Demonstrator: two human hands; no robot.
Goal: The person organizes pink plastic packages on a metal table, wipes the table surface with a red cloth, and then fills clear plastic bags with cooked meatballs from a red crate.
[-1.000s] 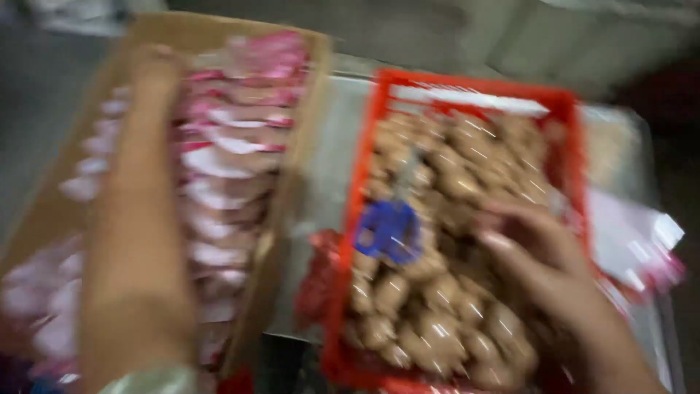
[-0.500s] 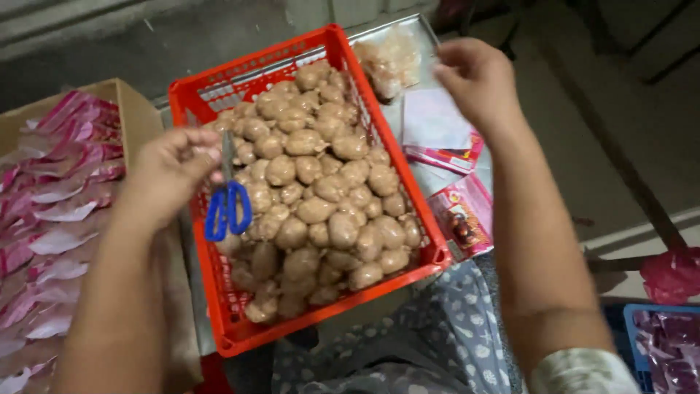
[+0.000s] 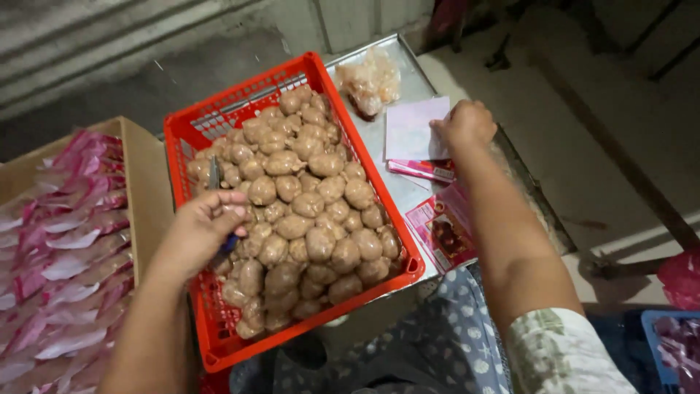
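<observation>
Red basket holds brown lumps; left hand grips scissors

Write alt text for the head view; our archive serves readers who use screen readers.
A person's left hand holds blue-handled scissors over a red plastic basket full of brown sausage balls, while the right hand touches a white packet on a metal table. A cardboard box of pink packets sits left.

Cardboard box of pink packets
</observation>
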